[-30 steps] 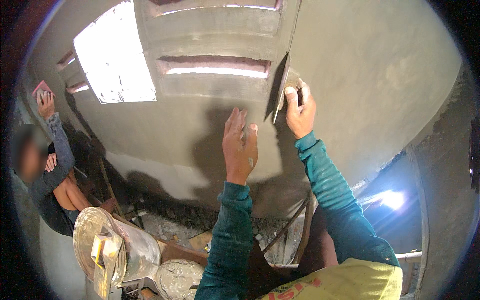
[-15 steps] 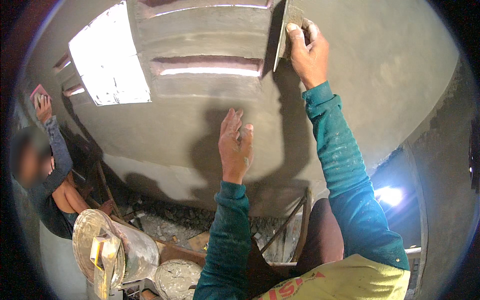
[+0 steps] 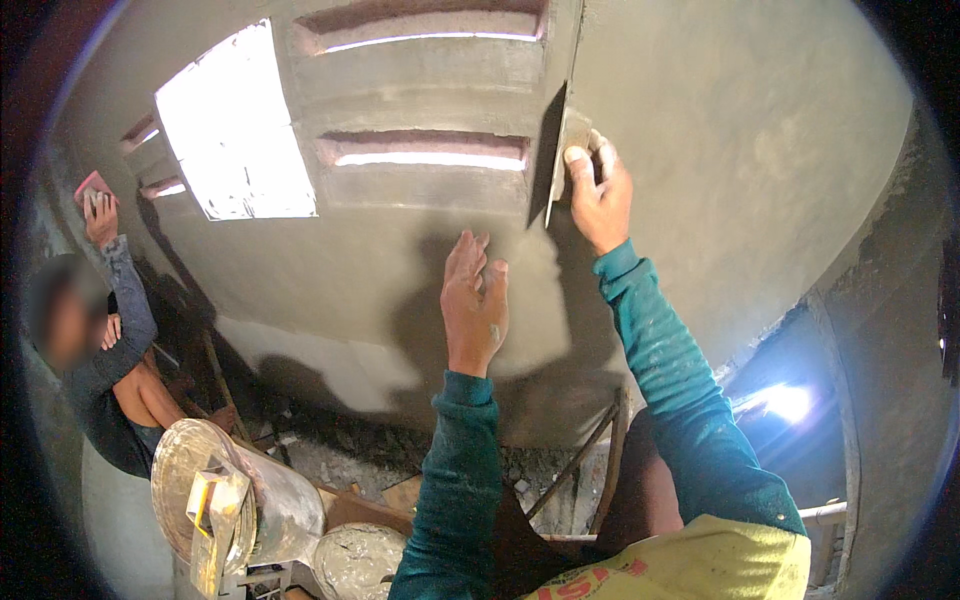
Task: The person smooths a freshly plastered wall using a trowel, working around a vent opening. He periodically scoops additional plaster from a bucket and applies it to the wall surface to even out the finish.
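My right hand (image 3: 602, 192) grips a flat plastering trowel (image 3: 566, 150), its thin blade held on edge at the grey plastered wall (image 3: 720, 160), just right of the slotted vents. The thumb lies along the near side and the fingers curl behind. Lower and to the left, my left hand (image 3: 475, 300) is raised before the wall with its fingers stretched and nothing in it. Plaster smears show on its skin. Two horizontal vent slots, the lower one (image 3: 430, 150) lit from behind, sit left of the trowel.
At lower left stands a plaster-caked bucket (image 3: 285, 510) with a yellow-handled trowel (image 3: 205, 505) on top. Beside it is a tub of wet mortar (image 3: 357, 562). A co-worker (image 3: 110, 400) sits at far left, holding a pink pad (image 3: 93, 187) to the wall. A bright lamp (image 3: 788, 403) shines at right.
My right hand has drawn the trowel down the wall, from the upper vents to beside the lower slot. My left hand stays nearly in place. The view has shifted slightly.
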The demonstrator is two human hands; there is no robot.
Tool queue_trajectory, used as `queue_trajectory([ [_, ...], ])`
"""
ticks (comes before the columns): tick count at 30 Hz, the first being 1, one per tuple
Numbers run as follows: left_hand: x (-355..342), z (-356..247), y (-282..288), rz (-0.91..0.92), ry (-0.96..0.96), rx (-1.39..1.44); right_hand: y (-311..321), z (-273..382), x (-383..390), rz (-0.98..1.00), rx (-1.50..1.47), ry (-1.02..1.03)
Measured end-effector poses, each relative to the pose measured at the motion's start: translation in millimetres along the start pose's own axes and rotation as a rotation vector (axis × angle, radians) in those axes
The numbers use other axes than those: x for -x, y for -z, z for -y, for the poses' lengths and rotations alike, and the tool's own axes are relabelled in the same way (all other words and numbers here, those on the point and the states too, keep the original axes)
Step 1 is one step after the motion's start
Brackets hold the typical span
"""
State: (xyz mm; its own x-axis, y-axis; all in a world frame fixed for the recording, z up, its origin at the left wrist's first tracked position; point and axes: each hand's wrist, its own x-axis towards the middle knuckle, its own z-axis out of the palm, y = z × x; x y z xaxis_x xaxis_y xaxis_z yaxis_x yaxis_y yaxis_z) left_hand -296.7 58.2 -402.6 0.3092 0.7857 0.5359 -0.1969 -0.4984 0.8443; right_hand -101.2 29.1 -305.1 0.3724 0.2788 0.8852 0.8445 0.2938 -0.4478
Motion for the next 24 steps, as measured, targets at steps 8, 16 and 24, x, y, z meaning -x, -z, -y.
queue_trajectory([
  [8,0,-1,-2,0.042,-0.020,-0.039,-1,6,-93,-0.076,-0.063,0.135],
  [16,2,37,-3,0.016,-0.148,-0.081,13,28,-106,-0.055,0.061,0.099],
  [24,4,37,-2,0.023,-0.202,-0.221,4,13,-74,-0.058,0.046,0.107],
])
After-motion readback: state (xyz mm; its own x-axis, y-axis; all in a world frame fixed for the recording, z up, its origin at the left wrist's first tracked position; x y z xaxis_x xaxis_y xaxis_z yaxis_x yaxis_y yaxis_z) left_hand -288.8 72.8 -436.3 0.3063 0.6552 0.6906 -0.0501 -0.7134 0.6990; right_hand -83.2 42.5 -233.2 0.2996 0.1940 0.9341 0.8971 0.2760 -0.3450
